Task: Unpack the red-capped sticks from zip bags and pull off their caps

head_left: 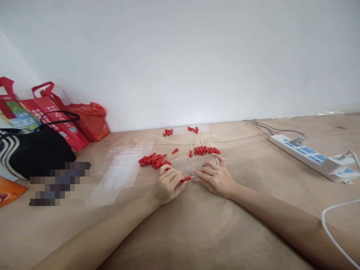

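Note:
A row of thin clear tubes (pixel 191 163) lies side by side on the tan tabletop. My left hand (pixel 168 185) pinches a small red cap (pixel 185 179) at the near end of one tube. My right hand (pixel 215 176) rests on the tubes beside it, fingers curled and pressing them down. A heap of loose red caps (pixel 153 160) lies just left of the tubes. Beyond them lie several tubes with red caps on their ends (pixel 205 150).
Clear zip bags (pixel 120 170) lie to the left. Red bags (pixel 84 120) and a black bag (pixel 36 152) stand at the far left by the wall. A white power strip (pixel 312 157) with cables lies at the right. More red caps (pixel 168 132) sit near the wall.

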`<state>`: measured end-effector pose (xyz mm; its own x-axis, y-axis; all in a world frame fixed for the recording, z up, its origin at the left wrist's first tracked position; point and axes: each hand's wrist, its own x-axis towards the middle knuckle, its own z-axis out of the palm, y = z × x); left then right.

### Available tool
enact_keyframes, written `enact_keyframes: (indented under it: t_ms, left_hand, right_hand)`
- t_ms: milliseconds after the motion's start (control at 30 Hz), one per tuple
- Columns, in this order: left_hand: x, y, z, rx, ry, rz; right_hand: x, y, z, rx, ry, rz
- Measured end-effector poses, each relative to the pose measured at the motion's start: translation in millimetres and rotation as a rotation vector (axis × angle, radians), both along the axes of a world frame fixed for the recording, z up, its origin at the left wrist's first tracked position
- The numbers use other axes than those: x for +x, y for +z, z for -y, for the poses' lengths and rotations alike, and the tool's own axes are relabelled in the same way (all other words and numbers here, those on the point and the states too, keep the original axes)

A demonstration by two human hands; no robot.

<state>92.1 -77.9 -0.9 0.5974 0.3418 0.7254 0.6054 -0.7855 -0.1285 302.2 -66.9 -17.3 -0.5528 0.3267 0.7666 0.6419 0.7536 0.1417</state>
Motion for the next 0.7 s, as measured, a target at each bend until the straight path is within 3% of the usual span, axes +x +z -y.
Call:
enact_keyframes:
  t_ms: [433, 700]
  left_hand:
    - [-1, -2.2, 2, -0.081, -0.026, -0.044]
    - [-47, 1.1, -1, -0.05, 0.079, 0.037]
  right_hand:
    - [1, 1.9, 4, 0.036, 0.07, 0.021]
    - [31, -2.3, -3, -0.078, -0.107, -0.095]
